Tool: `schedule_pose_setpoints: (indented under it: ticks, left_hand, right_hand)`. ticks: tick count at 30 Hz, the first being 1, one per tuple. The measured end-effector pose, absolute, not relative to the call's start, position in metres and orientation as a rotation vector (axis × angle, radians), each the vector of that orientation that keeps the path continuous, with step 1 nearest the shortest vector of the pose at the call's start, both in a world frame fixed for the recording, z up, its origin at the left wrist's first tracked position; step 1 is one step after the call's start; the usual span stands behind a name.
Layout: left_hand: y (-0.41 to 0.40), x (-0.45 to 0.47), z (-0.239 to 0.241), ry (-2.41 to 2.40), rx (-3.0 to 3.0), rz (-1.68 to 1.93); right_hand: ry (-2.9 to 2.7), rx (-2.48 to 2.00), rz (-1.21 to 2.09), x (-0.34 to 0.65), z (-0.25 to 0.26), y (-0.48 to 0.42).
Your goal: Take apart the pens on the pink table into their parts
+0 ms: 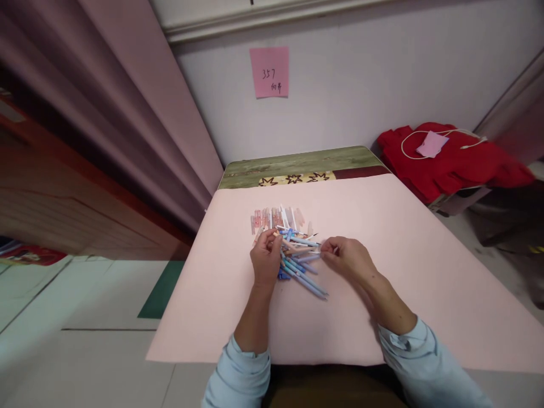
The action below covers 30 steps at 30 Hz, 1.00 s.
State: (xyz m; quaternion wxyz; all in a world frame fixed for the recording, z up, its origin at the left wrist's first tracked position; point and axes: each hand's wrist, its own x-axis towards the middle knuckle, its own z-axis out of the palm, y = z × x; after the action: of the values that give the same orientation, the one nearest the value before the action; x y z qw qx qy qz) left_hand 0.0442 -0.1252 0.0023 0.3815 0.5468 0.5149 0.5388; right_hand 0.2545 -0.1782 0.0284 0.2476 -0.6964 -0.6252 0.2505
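Note:
A loose pile of slim pens [304, 277], mostly blue, lilac and white, lies on the pink table cover between my hands. My left hand [267, 258] is at the pile's left side, its thumb and fingers closed on the end of a peach-coloured pen [289, 245]. On the right, my right hand [346, 255] has its fingertips pinched together by the tips of several pens. Whatever sits in that pinch is too small to make out. Behind the pile, pinkish and clear pieces like pen caps or barrels [258, 218] stand in a rough row.
Pink paper [204, 317] covers most of the table; a green wood-patterned strip [242, 170] shows at the far edge. A red cloth [408, 170] with a white cable lies at the right. The wall bears a pink note [270, 62], and a curtain [170, 85] hangs at left.

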Motion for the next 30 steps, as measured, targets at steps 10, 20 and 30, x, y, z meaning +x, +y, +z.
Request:
schedule_pose_setpoints:
  ticks: [10, 20, 30]
  left_hand:
    - [-0.122, 0.044, -0.002, 1.479, 1.617, 1.359]
    - [-0.126, 0.043, 0.006, 1.485, 1.520, 1.435]
    - [-0.127, 0.043, 0.013, 1.333, 1.258, 1.473]
  right_hand:
    - [-1.974, -1.932, 0.769, 0.220, 0.042, -0.215]
    - [-2.121, -2.154, 0.552, 0.208, 0.044, -0.228]
    - [-1.808, -1.816, 1.024, 0.254, 0.046, -0.222]
